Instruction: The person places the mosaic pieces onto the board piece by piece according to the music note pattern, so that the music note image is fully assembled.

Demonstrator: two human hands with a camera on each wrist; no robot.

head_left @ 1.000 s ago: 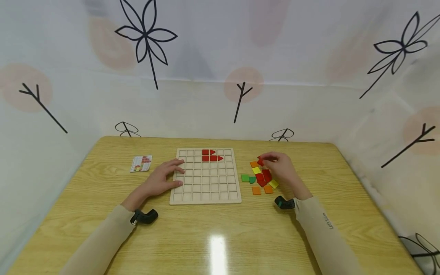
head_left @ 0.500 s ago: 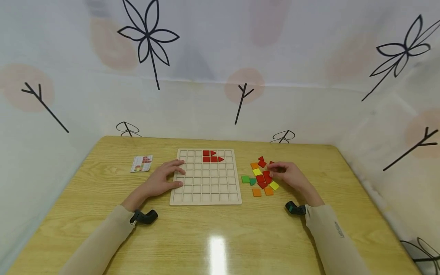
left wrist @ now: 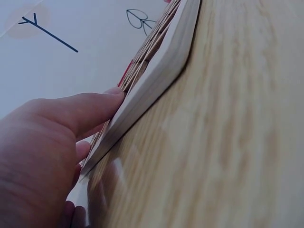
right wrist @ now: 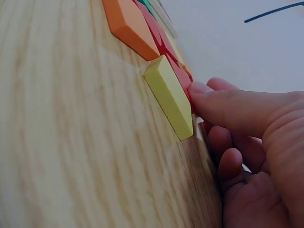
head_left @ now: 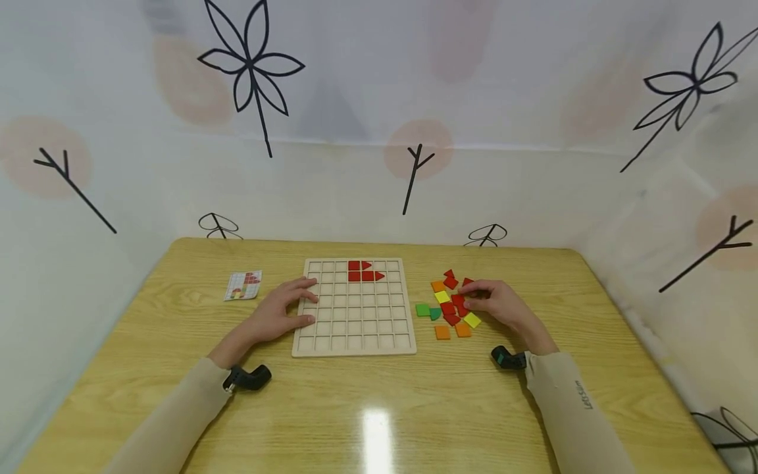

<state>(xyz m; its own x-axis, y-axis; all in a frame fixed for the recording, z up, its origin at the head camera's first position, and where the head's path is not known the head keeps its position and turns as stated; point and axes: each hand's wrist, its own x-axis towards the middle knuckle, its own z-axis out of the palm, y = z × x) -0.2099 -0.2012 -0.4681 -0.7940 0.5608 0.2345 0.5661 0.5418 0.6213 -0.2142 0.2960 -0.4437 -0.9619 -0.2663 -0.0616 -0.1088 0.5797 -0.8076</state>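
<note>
A pale wooden grid board (head_left: 361, 329) lies mid-table, its upper cells holding several red square and triangular tiles (head_left: 354, 276). My left hand (head_left: 278, 309) rests on its left edge, fingers spread and thumb (left wrist: 111, 97) on the rim. To the board's right, my right hand (head_left: 503, 309) reaches into a loose group of coloured tiles. Its thumb (right wrist: 204, 95) touches the side of a red tile (head_left: 458, 303), the forefinger at the tile's far edge, pinching it. A yellow tile (right wrist: 171, 97) lies just in front of that thumb; the other fingers curl beneath the palm.
Orange (head_left: 442, 332), green (head_left: 422, 310) and more red tiles (head_left: 450, 283) lie around the right hand. A small printed pattern card (head_left: 243, 285) is left of the board. A patterned cloth (head_left: 331, 184) hangs behind the table.
My right hand has left a red tile at the far end of the group and come nearer and rightward to another red tile. The left hand stays on the board.
</note>
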